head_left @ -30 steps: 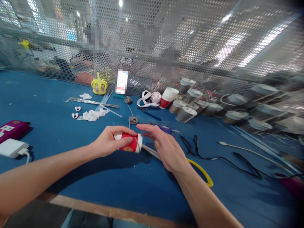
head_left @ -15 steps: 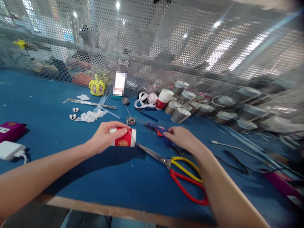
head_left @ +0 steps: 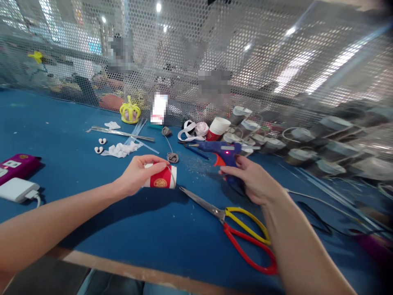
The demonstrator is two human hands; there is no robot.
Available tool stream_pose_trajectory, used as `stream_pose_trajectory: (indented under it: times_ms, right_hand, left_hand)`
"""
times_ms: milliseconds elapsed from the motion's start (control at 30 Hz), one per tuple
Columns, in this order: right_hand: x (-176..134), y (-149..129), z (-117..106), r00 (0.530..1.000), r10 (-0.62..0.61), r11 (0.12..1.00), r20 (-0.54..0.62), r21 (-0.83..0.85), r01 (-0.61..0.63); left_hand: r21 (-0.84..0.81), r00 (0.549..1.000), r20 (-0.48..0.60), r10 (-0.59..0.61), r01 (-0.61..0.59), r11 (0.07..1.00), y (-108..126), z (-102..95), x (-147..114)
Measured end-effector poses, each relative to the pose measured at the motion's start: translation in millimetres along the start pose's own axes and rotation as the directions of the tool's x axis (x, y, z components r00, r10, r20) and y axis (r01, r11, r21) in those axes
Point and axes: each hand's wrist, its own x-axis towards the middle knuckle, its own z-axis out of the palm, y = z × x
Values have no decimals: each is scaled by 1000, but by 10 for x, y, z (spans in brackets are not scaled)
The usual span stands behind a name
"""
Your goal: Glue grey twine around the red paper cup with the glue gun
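My left hand (head_left: 143, 174) is closed round a red and white paper cup (head_left: 160, 181) lying on its side, its gold emblem facing me. A grey cord (head_left: 172, 175) runs over the cup near its rim, and my thumb lies by it. From there the cord leads toward a small coil (head_left: 172, 157) on the table. In my right hand (head_left: 250, 176) is a blue hot glue gun (head_left: 227, 155) with an orange trigger and a lit red light, raised off the table, nozzle pointing left. Scissors (head_left: 222, 215) with one yellow and one red handle lie below, near my right forearm.
Stacked paper cups (head_left: 218, 127) stand at the back beside white ribbon (head_left: 186, 133). Several grey cord-wrapped cups (head_left: 302, 155) line the right. A yellow crown-shaped piece (head_left: 130, 111), white scraps (head_left: 121, 149) and a purple device (head_left: 20, 166) lie left. A perforated metal screen (head_left: 178, 61) bounds the table.
My right hand has lifted the glue gun off the table and turned it level. My left hand still holds the cup in nearly the same place. The view has shifted slightly.
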Motion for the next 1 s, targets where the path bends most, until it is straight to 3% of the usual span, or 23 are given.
stream_pose_trajectory:
  times_ms: [67, 133, 233, 433, 700, 1000]
  right_hand:
    - [-134, -100, 53, 997, 31, 987, 75, 158, -43]
    - [-264, -168, 137, 991, -20, 983, 129, 184, -4]
    - [-435, -216, 254, 980, -97, 991, 176, 112, 78]
    - [-632, -178, 297, 989, -27, 977, 145, -206, 57]
    - [-706, -137, 311, 994, -79, 966, 75, -242, 95]
    - [-616, -101, 238, 960, -104, 933, 260, -309, 185]
  left_hand:
    - [-8, 1000, -5, -18, 18, 1000, 10, 3, 2]
    - [0, 1000, -2, -25, 25, 1000, 15, 1, 5]
    - [29, 1000, 5, -22, 22, 999, 16, -15, 20]
    - [57, 997, -25, -68, 69, 996, 42, -34, 66]
    - [38, 984, -71, -162, 165, 986, 80, -39, 92]
    - [38, 976, -75, -203, 207, 978, 105, -39, 95]
